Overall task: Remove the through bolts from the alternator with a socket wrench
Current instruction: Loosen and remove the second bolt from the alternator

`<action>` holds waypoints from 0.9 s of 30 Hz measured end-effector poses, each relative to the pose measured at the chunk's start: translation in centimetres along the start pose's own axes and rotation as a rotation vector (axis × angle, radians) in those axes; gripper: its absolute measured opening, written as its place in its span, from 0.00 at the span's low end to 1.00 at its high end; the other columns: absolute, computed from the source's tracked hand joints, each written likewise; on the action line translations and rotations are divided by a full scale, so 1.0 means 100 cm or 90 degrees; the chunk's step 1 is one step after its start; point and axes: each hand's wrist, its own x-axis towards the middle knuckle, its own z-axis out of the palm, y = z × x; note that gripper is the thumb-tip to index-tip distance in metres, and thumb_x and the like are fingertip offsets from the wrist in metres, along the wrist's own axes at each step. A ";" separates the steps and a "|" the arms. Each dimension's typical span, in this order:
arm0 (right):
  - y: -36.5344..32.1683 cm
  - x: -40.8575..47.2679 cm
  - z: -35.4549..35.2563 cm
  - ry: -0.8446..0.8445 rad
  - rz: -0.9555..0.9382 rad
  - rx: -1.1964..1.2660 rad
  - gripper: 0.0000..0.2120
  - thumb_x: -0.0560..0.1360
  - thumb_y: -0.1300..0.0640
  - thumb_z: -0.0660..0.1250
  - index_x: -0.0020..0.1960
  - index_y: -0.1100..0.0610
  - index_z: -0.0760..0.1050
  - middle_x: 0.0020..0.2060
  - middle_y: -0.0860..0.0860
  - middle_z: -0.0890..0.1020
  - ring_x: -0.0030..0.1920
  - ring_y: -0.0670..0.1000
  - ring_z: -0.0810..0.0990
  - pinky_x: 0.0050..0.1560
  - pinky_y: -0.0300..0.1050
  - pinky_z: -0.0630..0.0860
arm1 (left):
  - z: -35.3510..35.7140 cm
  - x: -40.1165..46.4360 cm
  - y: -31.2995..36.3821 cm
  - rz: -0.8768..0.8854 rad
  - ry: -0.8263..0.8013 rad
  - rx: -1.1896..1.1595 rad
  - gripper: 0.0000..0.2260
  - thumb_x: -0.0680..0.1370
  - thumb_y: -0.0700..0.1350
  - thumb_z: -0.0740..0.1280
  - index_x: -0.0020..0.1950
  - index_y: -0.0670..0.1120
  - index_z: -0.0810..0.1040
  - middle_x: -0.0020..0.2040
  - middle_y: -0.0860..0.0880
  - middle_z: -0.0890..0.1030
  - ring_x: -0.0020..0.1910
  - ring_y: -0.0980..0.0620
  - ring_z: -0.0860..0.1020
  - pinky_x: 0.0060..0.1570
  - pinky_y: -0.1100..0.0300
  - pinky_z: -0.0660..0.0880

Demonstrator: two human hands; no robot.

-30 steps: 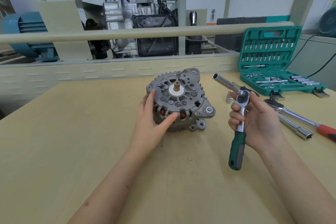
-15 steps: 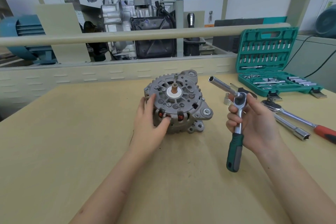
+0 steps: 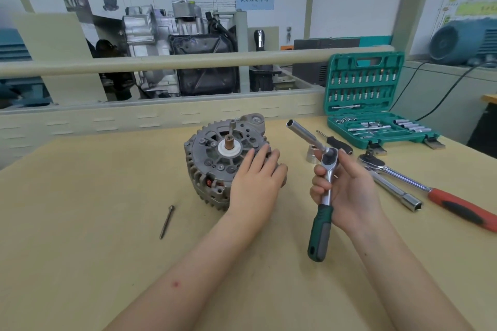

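Alternator [image 3: 215, 166] sits mid-table [image 3: 80, 196], its right side hidden under the left hand [image 3: 255, 183], whose fingers rest flat on it; a loose bolt [image 3: 166, 222] lies to its left. Right hand [image 3: 347, 188] grips the ratchet [image 3: 322, 196], socket up. Farther right, an open green case [image 3: 368, 107] holds bits and sockets, too small to tell apart.
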 end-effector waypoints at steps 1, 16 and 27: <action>-0.001 0.000 -0.001 0.002 -0.001 0.001 0.15 0.75 0.48 0.60 0.40 0.57 0.78 0.27 0.50 0.70 0.21 0.45 0.64 0.22 0.32 0.65 | 0.000 0.001 0.000 0.001 0.006 -0.008 0.08 0.62 0.41 0.76 0.39 0.46 0.82 0.49 0.47 0.83 0.53 0.46 0.80 0.52 0.52 0.76; -0.003 0.000 -0.003 0.027 0.001 0.011 0.15 0.76 0.48 0.58 0.45 0.58 0.76 0.27 0.49 0.70 0.22 0.45 0.64 0.22 0.33 0.66 | -0.018 -0.034 -0.034 -0.015 -0.013 -0.260 0.07 0.67 0.42 0.75 0.41 0.42 0.80 0.56 0.45 0.80 0.64 0.44 0.70 0.64 0.41 0.58; -0.004 -0.001 0.003 0.001 -0.052 -0.146 0.15 0.78 0.47 0.56 0.45 0.57 0.74 0.24 0.48 0.70 0.19 0.44 0.60 0.19 0.33 0.58 | -0.031 -0.067 -0.052 -0.303 -0.003 -0.381 0.30 0.68 0.56 0.67 0.67 0.47 0.68 0.70 0.55 0.62 0.69 0.60 0.58 0.67 0.61 0.57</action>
